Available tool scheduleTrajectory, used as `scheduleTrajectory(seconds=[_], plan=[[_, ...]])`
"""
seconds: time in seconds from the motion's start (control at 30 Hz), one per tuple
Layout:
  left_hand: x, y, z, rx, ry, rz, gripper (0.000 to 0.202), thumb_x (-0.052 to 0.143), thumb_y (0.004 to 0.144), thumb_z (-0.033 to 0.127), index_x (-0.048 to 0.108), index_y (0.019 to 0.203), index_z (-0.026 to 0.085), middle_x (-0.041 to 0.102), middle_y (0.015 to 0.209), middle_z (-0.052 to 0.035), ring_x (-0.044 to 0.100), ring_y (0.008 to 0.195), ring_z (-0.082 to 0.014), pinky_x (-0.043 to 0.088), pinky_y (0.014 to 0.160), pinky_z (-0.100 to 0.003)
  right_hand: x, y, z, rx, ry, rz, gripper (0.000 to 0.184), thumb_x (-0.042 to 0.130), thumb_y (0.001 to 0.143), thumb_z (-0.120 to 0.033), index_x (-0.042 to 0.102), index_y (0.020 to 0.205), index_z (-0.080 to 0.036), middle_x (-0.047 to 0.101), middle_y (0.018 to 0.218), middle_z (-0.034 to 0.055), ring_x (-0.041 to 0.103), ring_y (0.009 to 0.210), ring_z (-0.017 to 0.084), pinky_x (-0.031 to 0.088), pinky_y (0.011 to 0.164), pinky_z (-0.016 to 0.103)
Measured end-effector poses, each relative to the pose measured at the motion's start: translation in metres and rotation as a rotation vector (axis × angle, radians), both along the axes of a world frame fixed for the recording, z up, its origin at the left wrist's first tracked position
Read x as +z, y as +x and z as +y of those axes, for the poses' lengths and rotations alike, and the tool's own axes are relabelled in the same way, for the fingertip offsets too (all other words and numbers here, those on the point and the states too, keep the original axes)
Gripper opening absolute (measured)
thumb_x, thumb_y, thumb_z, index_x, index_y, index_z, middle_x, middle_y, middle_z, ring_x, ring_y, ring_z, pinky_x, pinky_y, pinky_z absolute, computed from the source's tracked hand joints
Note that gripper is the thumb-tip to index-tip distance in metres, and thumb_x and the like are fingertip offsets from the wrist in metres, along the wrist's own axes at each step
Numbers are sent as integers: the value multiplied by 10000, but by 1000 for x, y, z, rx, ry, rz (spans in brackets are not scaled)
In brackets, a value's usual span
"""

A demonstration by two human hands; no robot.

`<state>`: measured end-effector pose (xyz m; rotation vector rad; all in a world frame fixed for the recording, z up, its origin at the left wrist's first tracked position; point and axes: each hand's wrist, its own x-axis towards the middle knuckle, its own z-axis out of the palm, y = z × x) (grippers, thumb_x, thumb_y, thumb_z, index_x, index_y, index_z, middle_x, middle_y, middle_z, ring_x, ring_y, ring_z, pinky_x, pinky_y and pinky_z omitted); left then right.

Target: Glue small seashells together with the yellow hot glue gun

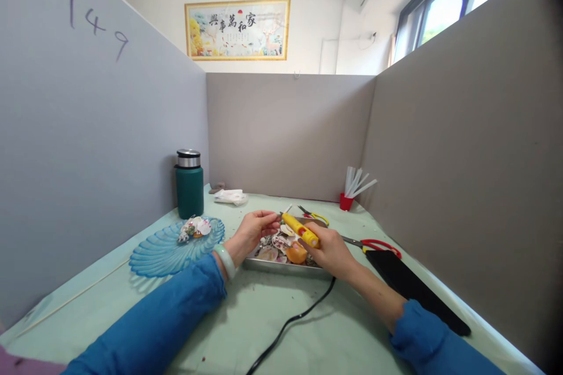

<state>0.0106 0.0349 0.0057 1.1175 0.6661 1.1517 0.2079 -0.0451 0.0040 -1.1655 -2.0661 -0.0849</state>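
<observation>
My right hand is wrapped round a yellow hot glue gun, its nozzle pointing up and left. Close to that nozzle, the fingertips of my left hand are pinched together; whatever they hold is too small to make out. Both hands are over a metal tray of assorted seashells, among them an orange shell. Off to the left, a blue fluted glass plate carries a small cluster of shells. A black cord runs from below the glue gun towards the front edge.
Behind the plate stands a green flask, with white tissue farther back. Red-handled scissors and a black mat lie on the right. Yellow-handled pliers lie behind the tray. A red cup holds several glue sticks. Grey partitions enclose the table.
</observation>
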Motion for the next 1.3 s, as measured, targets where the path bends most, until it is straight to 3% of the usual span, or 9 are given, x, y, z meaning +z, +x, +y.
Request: scheduleTrajectory(seconds=[0.43, 1.1, 1.3], plan=[[3, -1, -3, 13, -16, -11, 191, 694, 663, 159, 577, 789, 76, 656, 719, -97, 604, 542, -97, 489, 516, -184, -1, 0, 1, 19, 22, -14, 198, 464, 815, -379, 535, 876, -204, 595, 715, 20, 506, 605, 140, 379, 581, 238], [-3, -1, 5, 2, -6, -20, 214, 715, 636, 157, 590, 790, 78, 625, 626, -58, 591, 531, -93, 482, 526, -187, -1, -1, 0, 49, 41, -29, 157, 462, 815, -355, 529, 843, -215, 595, 729, 20, 516, 617, 143, 382, 577, 240], [-4, -1, 4, 10, -2, -23, 224, 717, 633, 162, 585, 792, 76, 637, 661, -69, 590, 529, -89, 482, 523, -185, -1, -1, 0, -12, 26, -38, 160, 472, 810, -352, 530, 871, -216, 600, 726, 17, 521, 617, 146, 368, 567, 236]])
